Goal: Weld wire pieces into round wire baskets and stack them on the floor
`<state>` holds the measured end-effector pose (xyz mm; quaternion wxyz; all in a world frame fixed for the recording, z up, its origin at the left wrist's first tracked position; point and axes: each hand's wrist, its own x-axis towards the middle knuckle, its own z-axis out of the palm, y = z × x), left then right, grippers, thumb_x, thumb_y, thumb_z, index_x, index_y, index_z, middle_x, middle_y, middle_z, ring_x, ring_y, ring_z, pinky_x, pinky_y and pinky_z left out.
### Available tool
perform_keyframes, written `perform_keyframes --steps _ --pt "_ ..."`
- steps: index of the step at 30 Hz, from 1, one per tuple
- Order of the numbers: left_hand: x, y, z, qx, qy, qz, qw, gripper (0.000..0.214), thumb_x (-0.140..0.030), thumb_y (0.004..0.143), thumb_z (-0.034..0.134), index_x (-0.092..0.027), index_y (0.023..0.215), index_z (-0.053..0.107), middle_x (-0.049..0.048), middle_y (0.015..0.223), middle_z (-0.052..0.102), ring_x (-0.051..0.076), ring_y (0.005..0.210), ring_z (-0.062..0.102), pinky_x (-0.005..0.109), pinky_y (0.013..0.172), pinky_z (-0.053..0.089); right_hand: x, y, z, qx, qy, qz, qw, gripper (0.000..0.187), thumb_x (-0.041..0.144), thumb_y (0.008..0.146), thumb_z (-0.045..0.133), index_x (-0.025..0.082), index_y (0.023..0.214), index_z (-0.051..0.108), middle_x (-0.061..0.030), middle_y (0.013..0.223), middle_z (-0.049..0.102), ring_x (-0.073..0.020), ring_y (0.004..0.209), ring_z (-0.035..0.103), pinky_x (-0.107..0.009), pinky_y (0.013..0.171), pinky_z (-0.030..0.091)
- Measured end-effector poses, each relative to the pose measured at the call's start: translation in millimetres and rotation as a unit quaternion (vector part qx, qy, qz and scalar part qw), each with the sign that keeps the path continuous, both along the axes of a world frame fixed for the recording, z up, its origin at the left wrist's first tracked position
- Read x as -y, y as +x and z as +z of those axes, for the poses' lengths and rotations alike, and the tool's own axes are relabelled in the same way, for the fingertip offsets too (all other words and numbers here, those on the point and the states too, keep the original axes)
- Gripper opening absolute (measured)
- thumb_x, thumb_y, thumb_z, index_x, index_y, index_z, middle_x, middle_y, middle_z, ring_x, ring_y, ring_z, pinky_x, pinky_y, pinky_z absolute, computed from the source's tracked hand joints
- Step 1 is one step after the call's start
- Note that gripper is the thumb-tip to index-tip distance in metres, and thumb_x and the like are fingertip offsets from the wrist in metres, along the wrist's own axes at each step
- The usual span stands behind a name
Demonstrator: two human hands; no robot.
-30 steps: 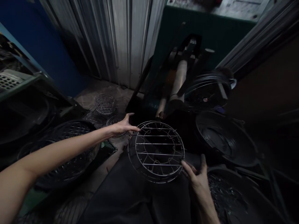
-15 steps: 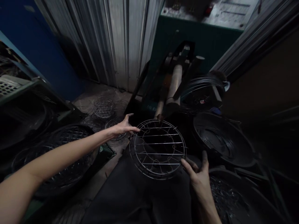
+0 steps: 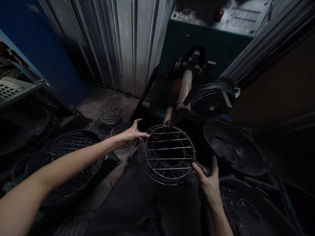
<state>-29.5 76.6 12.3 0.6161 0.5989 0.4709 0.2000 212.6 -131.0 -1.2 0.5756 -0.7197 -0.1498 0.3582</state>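
Between my hands is a round wire rack [image 3: 169,158] with parallel cross bars and a smaller wire ring beneath them. My left hand [image 3: 133,132] grips its upper left rim, thumb on top and the index finger raised. At the lower right rim, my right hand [image 3: 209,182] holds the rack between thumb and fingers, partly hidden behind it. The rack's far edge lies right at the tip of the machine's lower rod [image 3: 168,114]; whether they touch I cannot tell. A thicker metal bar [image 3: 184,87] of the machine sits above that rod.
A green machine [image 3: 189,39] stands ahead, with a wire coil [image 3: 214,93] beside it. To the right are dark basins [image 3: 256,150] holding wire pieces. Several wire racks [image 3: 109,112] lie on the floor at left, near a basin of racks [image 3: 76,141] and a crate [image 3: 14,88].
The rack has tilted and turned slightly between my hands, its near edge rising a little. My right hand has moved slightly up with it. Both hands keep their hold.
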Motion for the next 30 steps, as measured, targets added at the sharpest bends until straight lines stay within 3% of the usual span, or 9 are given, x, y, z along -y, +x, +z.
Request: perform_keyframes --steps 18,24,30 --pt "21.8 6.6 -25.6 0.049 0.026 0.052 0.997 0.109 -0.044 0.057 0.082 -0.02 0.14 0.015 -0.005 0.059 0.056 0.012 0.053 0.055 0.027 0.059 0.046 -17.4 25.7 -5.5 -0.015 0.059 0.021 0.998 0.113 0.033 0.052 0.086 0.036 0.145 0.02 -0.0014 0.092 0.068 -0.0177 0.08 0.067 -0.028 0.07 0.055" --pt "36.9 7.0 -15.3 0.032 0.018 0.067 0.997 0.103 -0.045 0.061 0.079 -0.021 0.138 0.016 -0.006 0.061 0.055 0.011 0.055 0.055 0.026 0.062 0.045 -18.3 32.2 3.6 -0.018 0.046 0.051 0.998 0.111 0.035 0.054 0.085 0.034 0.145 0.022 -0.0021 0.092 0.069 -0.0174 0.068 0.066 -0.032 0.065 0.056" --pt "46.5 16.8 -3.8 0.042 -0.002 0.083 0.996 0.1 -0.046 0.062 0.078 -0.021 0.137 0.016 -0.0084 0.058 0.052 0.01 0.052 0.053 0.026 0.063 0.045 -27.9 52.2 16.6 0.029 0.031 0.062 0.997 0.102 0.034 0.056 0.083 0.028 0.143 0.031 -0.0024 0.084 0.069 -0.018 0.07 0.067 -0.028 0.065 0.055"
